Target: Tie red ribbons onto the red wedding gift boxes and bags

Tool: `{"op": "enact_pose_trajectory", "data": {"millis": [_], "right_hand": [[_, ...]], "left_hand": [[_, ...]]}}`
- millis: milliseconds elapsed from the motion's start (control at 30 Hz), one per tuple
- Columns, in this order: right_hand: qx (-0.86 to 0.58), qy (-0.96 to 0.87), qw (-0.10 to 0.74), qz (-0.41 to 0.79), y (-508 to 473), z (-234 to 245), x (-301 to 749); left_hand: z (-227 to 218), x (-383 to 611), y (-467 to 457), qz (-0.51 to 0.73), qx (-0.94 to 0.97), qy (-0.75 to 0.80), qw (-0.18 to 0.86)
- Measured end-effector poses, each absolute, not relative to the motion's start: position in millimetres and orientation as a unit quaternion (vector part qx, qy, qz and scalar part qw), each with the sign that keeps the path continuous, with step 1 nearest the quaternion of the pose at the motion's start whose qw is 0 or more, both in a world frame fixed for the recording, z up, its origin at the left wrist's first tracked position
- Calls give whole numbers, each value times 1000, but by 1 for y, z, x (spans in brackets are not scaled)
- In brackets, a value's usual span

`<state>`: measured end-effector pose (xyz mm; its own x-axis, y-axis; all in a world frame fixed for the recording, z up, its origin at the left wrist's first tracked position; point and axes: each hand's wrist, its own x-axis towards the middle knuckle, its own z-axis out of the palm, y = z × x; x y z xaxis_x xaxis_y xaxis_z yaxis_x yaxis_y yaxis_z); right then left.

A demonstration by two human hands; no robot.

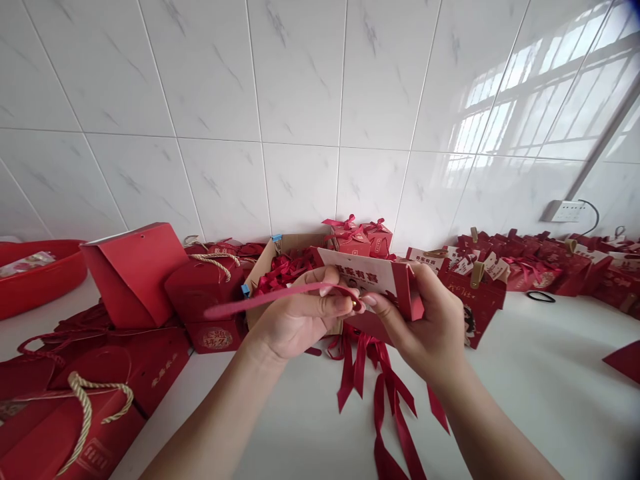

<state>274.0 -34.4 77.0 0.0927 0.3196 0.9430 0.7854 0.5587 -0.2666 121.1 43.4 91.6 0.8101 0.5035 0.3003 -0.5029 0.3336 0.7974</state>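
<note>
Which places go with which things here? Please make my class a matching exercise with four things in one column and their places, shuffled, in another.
Things
1. thin red strap
2. black ring
3. red basin
4. socket

Places
A. at the picture's far left edge
B. against the tiled wall, with a dark cable
C. pinched in the left hand
D. lying flat on the white table, at the right

Pairs: 1-C, 2-D, 3-A, 4-B
</note>
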Motion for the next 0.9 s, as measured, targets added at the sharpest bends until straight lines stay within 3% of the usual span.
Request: {"op": "enact_pose_trajectory", "data": {"millis": [900], "right_hand": [[-451,-646,607,-105,-40,82,275]], "left_hand": [[90,120,45,286,523,18,803]]}}
